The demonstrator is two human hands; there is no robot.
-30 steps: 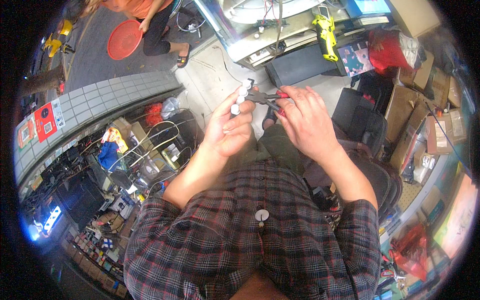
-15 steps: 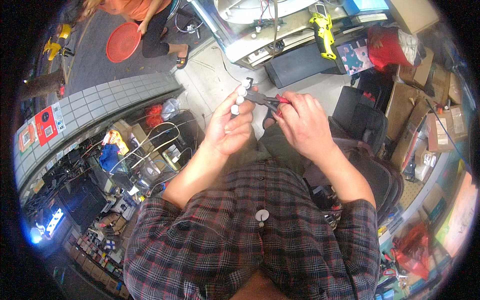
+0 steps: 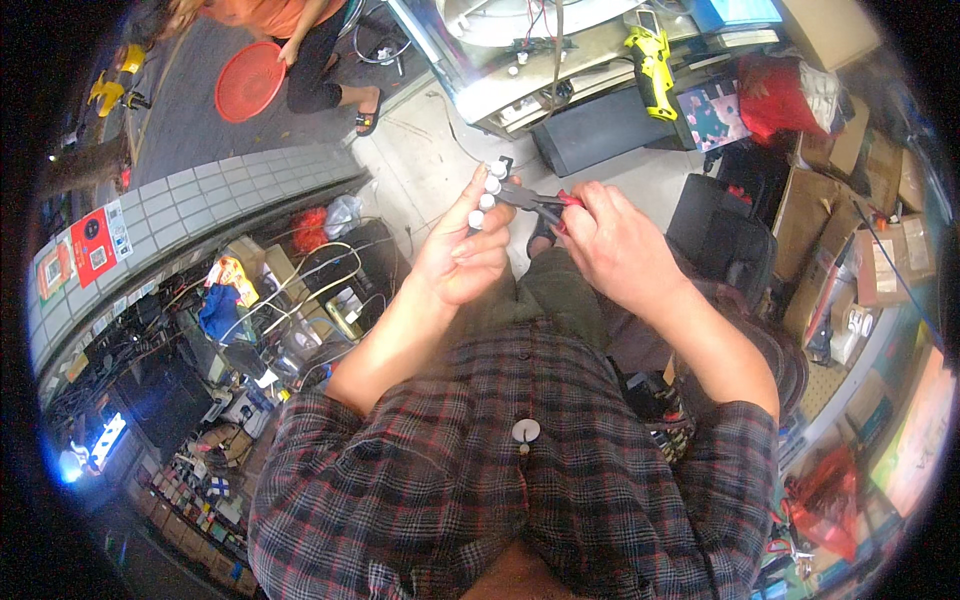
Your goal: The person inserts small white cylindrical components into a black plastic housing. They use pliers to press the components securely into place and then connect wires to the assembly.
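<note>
Two hands meet above the person's lap: the left hand (image 3: 462,258) pinches a small strip of white round caps (image 3: 486,195), and the right hand (image 3: 615,245) grips red-handled pliers (image 3: 535,200) whose tip touches the strip's upper end. Below them is pale concrete floor (image 3: 420,165), and a yellow drill (image 3: 652,58) lies on the cluttered worktop (image 3: 500,90) beyond.
</note>
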